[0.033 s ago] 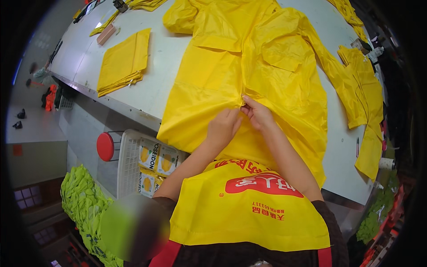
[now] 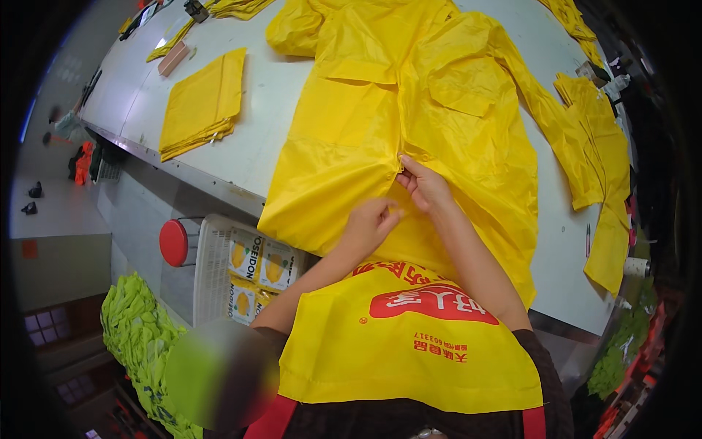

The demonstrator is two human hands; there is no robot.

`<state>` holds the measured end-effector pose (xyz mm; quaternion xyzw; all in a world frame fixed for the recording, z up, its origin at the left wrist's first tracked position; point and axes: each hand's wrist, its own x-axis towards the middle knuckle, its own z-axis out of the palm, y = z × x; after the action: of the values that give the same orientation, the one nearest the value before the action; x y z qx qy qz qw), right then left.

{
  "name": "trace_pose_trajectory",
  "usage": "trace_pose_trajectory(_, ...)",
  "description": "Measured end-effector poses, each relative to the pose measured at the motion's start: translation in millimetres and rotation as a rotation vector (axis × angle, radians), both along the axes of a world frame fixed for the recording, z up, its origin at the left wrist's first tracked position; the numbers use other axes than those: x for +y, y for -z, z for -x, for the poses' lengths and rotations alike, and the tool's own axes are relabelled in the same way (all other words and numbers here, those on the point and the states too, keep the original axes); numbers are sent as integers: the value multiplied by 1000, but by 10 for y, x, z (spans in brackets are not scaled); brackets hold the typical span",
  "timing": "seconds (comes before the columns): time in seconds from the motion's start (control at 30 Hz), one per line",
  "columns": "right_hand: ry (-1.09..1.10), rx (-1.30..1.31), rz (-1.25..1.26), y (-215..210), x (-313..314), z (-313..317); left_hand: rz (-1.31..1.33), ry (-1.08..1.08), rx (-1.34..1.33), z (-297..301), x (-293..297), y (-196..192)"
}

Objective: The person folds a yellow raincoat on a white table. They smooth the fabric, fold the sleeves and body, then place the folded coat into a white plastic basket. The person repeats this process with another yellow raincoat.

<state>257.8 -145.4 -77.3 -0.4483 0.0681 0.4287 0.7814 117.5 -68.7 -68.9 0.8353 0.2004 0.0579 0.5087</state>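
Note:
A yellow raincoat (image 2: 344,110) lies spread front up on the table, its collar end away from me. My right hand (image 2: 425,183) pinches the edge of its front opening near the hem, thumb on top. There the cloth is lifted a little into folds. To the left and nearer to me, my left hand (image 2: 371,225) hovers over the hem with curled fingers, slightly blurred. Whether anything small is between those fingers is hidden. A yellow apron (image 2: 431,366) with red print covers my front, close to the hem.
Folded yellow garments (image 2: 201,106) lie left on the white table (image 2: 270,80), more yellow garments (image 2: 596,139) right. A pink block (image 2: 173,58) sits far left. Below the table's left edge stand a white basket (image 2: 212,267) of packets, a red stool (image 2: 173,243) and a lime-green heap (image 2: 135,329).
My left hand has moved toward me, away from the front opening beside my right hand, and its fingers have curled. My right hand keeps its pinch at almost the same place.

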Motion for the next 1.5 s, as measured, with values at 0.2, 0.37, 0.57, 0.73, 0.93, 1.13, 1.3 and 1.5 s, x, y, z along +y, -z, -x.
trace_pose_trajectory(0.2,91,91,-121,-168,-74,54,1697,-503,-389,292,145,195)
trace_pose_trajectory(0.37,126,36,-192,-300,-234,87,1068,-399,-364,-66,144,-633)
trace_pose_trajectory(0.57,-9,-57,-27,-240,-499,42,1543,-346,148,-412,-47,-293)
trace_pose_trajectory(0.73,-127,-76,71,-147,-694,25,1453,-176,268,-559,-122,-64)
trace_pose_trajectory(0.93,-66,-38,126,-94,-874,83,1325,-290,80,-570,-243,234)
trace_pose_trajectory(1.13,-10,57,21,27,-1034,215,1356,-277,158,-511,-236,-57)
trace_pose_trajectory(1.3,131,65,27,-115,-939,451,1439,-254,109,-511,-254,49)
trace_pose_trajectory(1.5,198,45,35,-62,-900,461,1449,-284,37,-511,-336,60)
